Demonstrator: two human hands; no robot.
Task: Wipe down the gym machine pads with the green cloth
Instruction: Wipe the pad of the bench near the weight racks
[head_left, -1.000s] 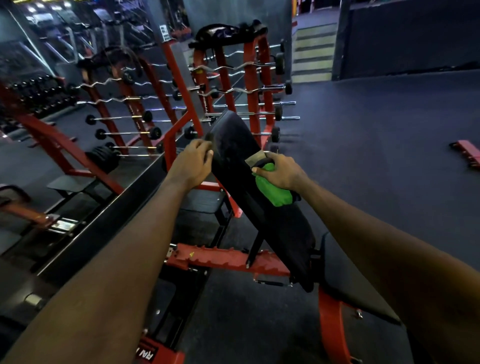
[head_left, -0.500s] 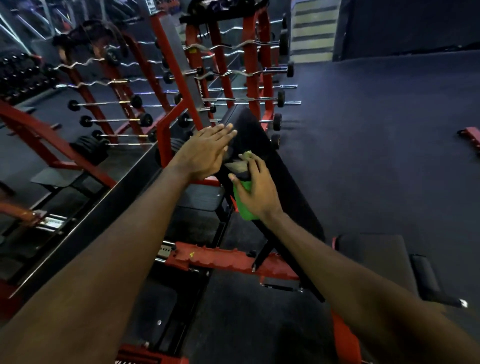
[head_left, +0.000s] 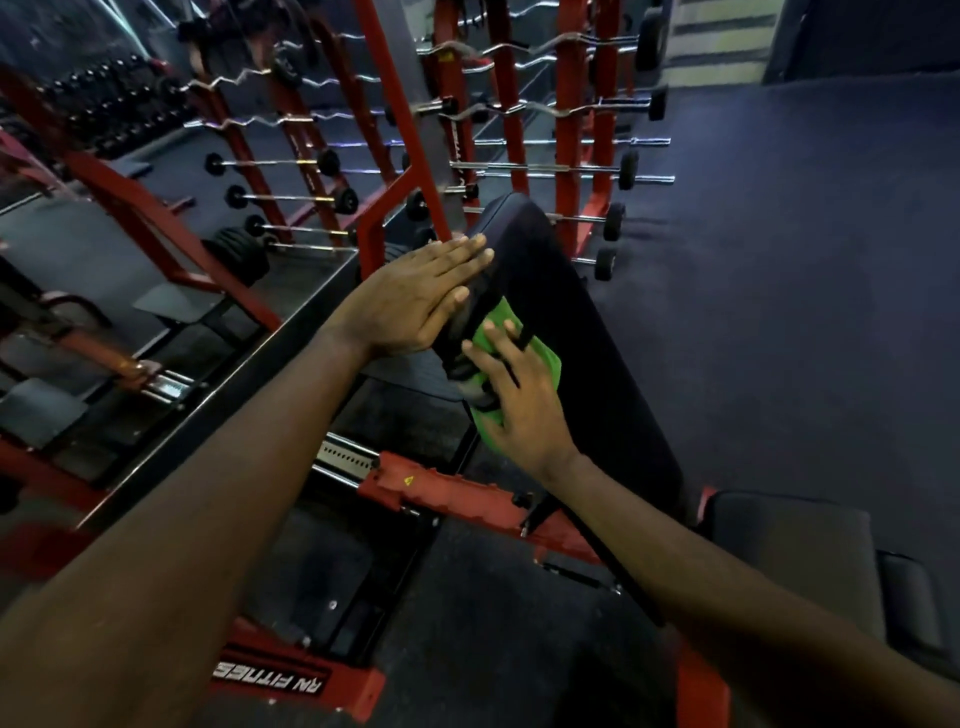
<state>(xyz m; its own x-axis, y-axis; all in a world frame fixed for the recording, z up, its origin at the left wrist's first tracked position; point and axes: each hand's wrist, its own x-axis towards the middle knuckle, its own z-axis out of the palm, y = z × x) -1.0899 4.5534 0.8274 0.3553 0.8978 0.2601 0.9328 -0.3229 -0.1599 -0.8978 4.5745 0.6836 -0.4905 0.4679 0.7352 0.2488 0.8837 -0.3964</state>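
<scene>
As the green cloth (head_left: 540, 358) moves to the back pad (head_left: 597, 338)'s edge, wiping advances.
Flat-fingered, the left hand (head_left: 415, 304) now braces it; the right hand (head_left: 519, 402) presses the cloth, fingers spread.

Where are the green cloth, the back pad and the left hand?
green cloth (head_left: 544, 361): head view, upper right fold.
back pad (head_left: 597, 338): head view, bare black face.
left hand (head_left: 410, 306): head view, back of hand.

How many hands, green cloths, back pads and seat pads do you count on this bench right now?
Hands: 2 (left hand, right hand)
Green cloth: 1
Back pad: 1
Seat pad: 1
Total: 5
</scene>
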